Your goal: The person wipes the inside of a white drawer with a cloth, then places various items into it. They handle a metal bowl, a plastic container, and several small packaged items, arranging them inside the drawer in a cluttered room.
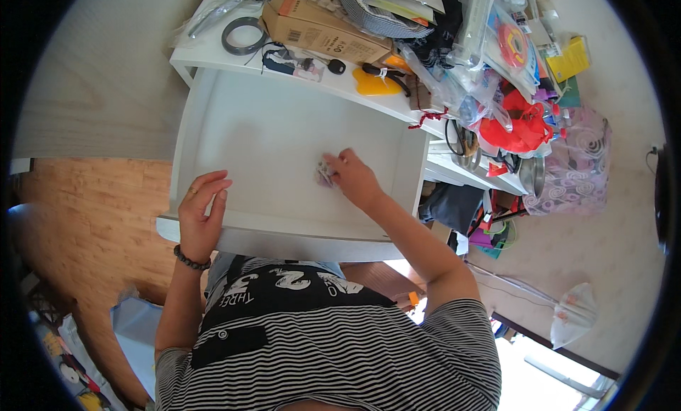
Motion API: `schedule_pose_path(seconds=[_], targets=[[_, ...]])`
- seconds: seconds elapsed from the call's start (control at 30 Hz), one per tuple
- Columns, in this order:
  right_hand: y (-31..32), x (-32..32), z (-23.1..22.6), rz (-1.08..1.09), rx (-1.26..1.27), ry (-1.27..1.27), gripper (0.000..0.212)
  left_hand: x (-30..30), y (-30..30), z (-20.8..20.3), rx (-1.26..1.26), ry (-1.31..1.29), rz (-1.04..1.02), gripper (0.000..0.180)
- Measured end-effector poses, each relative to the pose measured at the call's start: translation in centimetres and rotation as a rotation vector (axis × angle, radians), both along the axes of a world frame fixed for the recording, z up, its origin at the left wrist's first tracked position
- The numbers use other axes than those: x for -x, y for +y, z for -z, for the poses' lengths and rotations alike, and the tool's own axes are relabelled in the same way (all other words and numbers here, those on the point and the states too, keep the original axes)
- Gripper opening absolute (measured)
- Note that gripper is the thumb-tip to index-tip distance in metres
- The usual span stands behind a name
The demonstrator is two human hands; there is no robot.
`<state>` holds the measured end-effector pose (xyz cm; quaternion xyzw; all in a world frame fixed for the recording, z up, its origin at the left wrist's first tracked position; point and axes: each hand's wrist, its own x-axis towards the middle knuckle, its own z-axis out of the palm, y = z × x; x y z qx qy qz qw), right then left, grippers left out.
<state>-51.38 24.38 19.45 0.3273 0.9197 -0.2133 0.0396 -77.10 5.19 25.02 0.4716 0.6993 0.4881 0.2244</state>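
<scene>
A white drawer [262,141] is pulled out in front of me, its inside bare around my right hand. My right hand [352,175] is over the drawer floor, right of the middle, fingers closed on a small crumpled greyish-white cloth or tissue [325,174]; its exact kind is too small to tell. At the drawer's front left corner is my left hand [203,207], with slightly bent fingers, the thumb apart and nothing held. It is above or against the drawer front [305,246]; whether it touches I cannot tell.
On the white top behind the drawer lie a roll of tape [244,36], a cardboard box [319,34], a yellow piece [377,82] and black-handled pliers or scissors [389,78]. Bags, a red plastic bag [518,127] and other clutter crowd the right. Wooden floor [106,226] shows at left.
</scene>
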Motion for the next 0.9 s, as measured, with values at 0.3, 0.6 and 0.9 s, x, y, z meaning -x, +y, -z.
schedule_pose_path(seconds=[0.3, 0.6, 0.9], targets=[[-1.4, 1.9, 3.6, -0.369, -0.028, 0.084, 0.027, 0.0, -0.2, -0.1, -0.013, -0.052, -0.035, 0.016], [3.0, 20.6, 6.6, -0.056, -0.089, 0.487, 0.013, 1.2, -1.3, 1.2, -0.315, -0.359, -0.291, 0.019], [3.7, 28.4, 9.2, -0.041, -0.280, 0.505, 0.018, 1.3, -1.2, 1.8, -0.465, -0.452, -0.326, 0.027]])
